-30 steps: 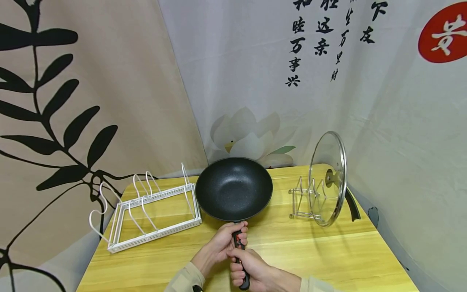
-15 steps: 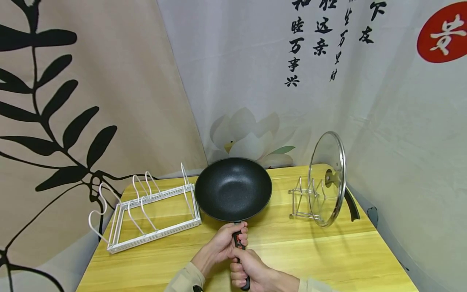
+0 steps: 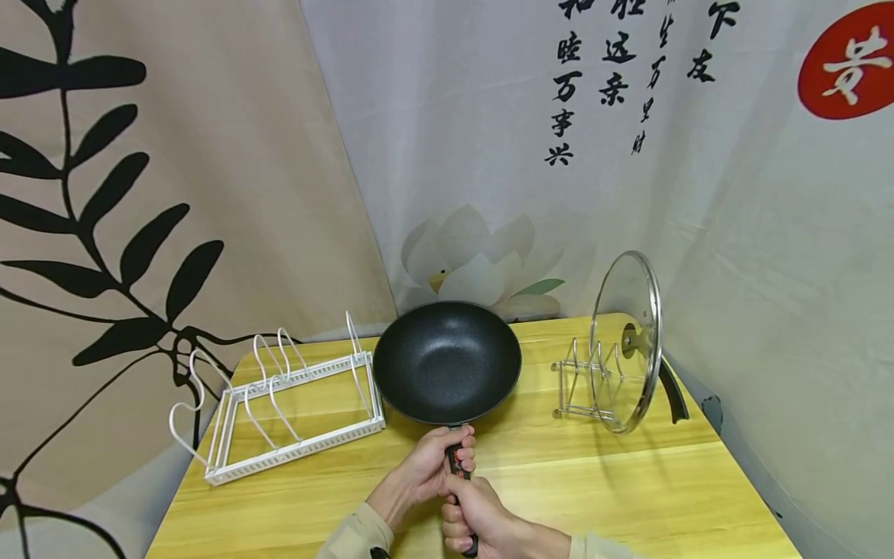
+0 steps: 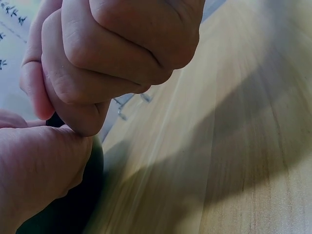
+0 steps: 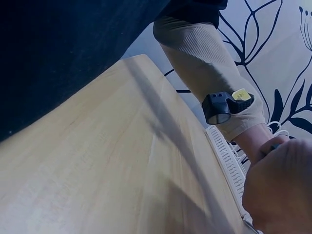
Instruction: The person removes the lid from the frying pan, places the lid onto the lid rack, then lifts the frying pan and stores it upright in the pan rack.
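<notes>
A black wok (image 3: 447, 361) is in the middle of the head view, its dark inside facing me. Both hands grip its black handle (image 3: 457, 462), which has red markings. The left hand (image 3: 427, 466) holds the part nearest the bowl, while the right hand (image 3: 480, 516) curls round the lower end, close behind the left. I cannot tell whether the bowl's bottom touches the table. Curled fingers (image 4: 122, 44) fill the upper part of the left wrist view. In the right wrist view, the left sleeve (image 5: 204, 68) reaches past a shadowed tabletop.
A white rack (image 3: 300, 449) with upright loops lies on the wooden table (image 3: 615, 497), left of the wok. On the right, a glass lid (image 3: 653, 373) with a metal rim and black handle stands upright at a small wire rack (image 3: 574, 380). Printed curtains (image 3: 475, 116) hang behind.
The right hand's grip shifts very slightly along the handle. Wok, left hand, racks and lid stay where they were.
</notes>
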Tool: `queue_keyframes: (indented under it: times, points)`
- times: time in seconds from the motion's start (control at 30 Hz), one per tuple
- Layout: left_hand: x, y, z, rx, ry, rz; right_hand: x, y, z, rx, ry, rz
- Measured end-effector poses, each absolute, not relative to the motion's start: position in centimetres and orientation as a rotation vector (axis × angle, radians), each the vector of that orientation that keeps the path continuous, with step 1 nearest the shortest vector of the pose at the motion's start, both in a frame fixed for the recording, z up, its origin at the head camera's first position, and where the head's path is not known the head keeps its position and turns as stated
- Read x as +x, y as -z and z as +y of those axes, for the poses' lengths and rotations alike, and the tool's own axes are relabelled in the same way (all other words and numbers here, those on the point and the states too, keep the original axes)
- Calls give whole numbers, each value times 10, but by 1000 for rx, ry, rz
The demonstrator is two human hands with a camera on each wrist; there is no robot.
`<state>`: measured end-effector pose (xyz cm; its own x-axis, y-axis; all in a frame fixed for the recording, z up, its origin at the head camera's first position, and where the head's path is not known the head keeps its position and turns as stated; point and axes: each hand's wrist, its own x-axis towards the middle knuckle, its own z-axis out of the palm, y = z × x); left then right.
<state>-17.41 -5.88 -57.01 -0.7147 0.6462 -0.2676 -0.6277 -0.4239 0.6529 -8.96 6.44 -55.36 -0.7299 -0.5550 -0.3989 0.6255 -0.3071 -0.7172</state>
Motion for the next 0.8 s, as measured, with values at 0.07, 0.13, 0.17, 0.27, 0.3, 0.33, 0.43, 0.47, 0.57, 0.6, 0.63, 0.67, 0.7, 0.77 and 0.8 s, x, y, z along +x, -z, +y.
queue_keyframes:
  times: [0.07,0.13,0.17,0.27,0.3,0.33,0.43,0.47,0.57,0.6,0.63,0.67,0.7,0.77,0.8]
  points:
    - [-174,571,-58,33,-2155,986,-89,554,64,103,2078,1208]
    - [-174,572,-58,35,-2153,993,-88,555,64,104,2079,1225]
    - [-174,572,-58,30,-2152,993,-87,555,64,105,2080,1232]
    - [-173,572,-57,30,-2153,998,-87,555,64,108,2084,1241]
    - [-173,572,-57,30,-2153,998,-87,555,64,108,2085,1242]
    - [-173,571,-56,30,-2153,999,-87,554,64,108,2087,1242]
    - [-172,570,-55,20,-2151,997,-87,554,64,107,2091,1243]
    - [-172,569,-55,17,-2151,998,-87,553,64,106,2093,1245]
    - [-172,567,-54,18,-2152,1000,-86,552,65,109,2098,1248]
    - [-172,567,-54,21,-2153,998,-87,551,65,109,2100,1249]
    - [-172,566,-54,24,-2153,998,-87,551,65,110,2101,1249]
    - [-173,565,-54,29,-2154,999,-87,550,66,110,2103,1247]
    - [-173,563,-53,35,-2153,1000,-87,550,66,110,2105,1244]
    - [-173,560,-53,42,-2153,1002,-87,548,67,108,2109,1239]
    - [-173,559,-53,45,-2152,1004,-87,547,67,110,2108,1236]
